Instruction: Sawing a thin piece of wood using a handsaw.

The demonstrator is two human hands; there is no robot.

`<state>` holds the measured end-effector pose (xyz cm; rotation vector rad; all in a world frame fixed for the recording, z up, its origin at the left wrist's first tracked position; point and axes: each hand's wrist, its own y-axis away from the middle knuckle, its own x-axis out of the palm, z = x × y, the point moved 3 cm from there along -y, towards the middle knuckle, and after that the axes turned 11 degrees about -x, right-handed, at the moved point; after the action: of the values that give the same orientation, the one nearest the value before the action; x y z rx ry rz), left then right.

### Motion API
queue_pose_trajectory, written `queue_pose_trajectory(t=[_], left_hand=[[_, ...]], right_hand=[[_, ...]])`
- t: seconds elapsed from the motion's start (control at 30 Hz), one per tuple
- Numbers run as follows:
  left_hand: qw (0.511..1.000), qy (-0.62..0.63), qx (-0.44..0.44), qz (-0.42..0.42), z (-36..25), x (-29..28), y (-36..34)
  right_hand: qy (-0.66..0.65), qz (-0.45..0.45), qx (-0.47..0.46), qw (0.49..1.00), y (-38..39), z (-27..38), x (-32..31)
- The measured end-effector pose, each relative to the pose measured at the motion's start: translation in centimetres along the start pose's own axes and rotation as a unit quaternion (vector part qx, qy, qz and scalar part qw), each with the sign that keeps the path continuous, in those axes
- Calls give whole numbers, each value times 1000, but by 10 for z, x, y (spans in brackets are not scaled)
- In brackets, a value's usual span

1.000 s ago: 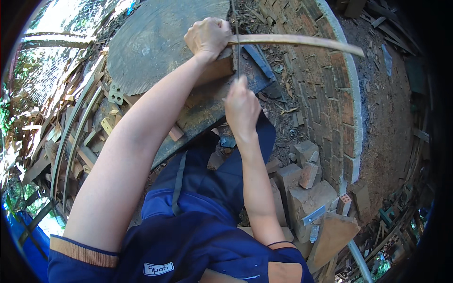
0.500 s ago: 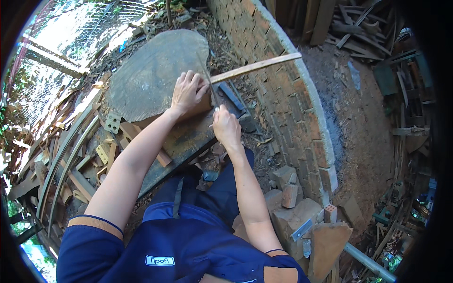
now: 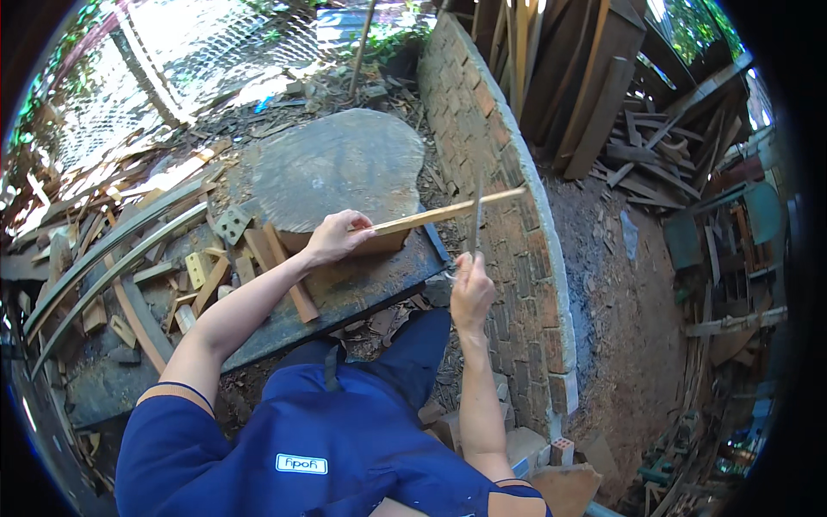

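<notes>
My left hand [image 3: 338, 235] is closed on the near end of a thin wooden strip [image 3: 431, 214], in front of a broad wooden chopping block [image 3: 336, 168]. The strip reaches out to the right, toward the brick wall. My right hand [image 3: 471, 291] grips a long-bladed knife [image 3: 477, 215] by its handle, which the fingers mostly hide. Its blade points up and away and crosses the strip in view. Whether the blade touches the wood, I cannot tell.
A low brick wall [image 3: 508, 215] runs along my right. Wood offcuts [image 3: 207, 280] and long curved strips [image 3: 116, 267] crowd the left of a dark bench [image 3: 362, 289]. Boards [image 3: 594, 116] lean at the back right.
The strip has come off the block toward me, its far end lower in view. My right hand has moved right with the knife, whose blade now crosses the strip farther along. The view has shifted too.
</notes>
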<state>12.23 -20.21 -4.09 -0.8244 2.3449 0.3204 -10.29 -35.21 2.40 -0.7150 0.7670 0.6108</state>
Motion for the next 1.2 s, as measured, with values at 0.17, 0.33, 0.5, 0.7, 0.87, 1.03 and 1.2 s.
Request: queue_pose_trajectory(t=[0.17, 0.33, 0.5, 0.7, 0.87, 1.03, 1.2], left_hand=[[853, 389, -254, 237, -19, -38, 34], [803, 480, -250, 250, -28, -63, 55], [852, 462, -162, 187, -17, -74, 66], [982, 16, 23, -186, -37, -122, 88], [967, -114, 96, -207, -45, -142, 104], [958, -144, 142, -202, -43, -156, 114], [983, -91, 71, -139, -27, -164, 117]], right_hand=[[-53, -50, -40, 997, 4, 10, -2], [-77, -100, -80, 989, -1, 33, 2], [-88, -98, -106, 986, -4, 52, 5], [-175, -114, -134, 969, -21, 82, -2], [-9, -127, -273, 954, -51, 107, -10], [147, -85, -342, 924, -84, 106, -5], [100, 19, -325, 940, -100, 105, 2]])
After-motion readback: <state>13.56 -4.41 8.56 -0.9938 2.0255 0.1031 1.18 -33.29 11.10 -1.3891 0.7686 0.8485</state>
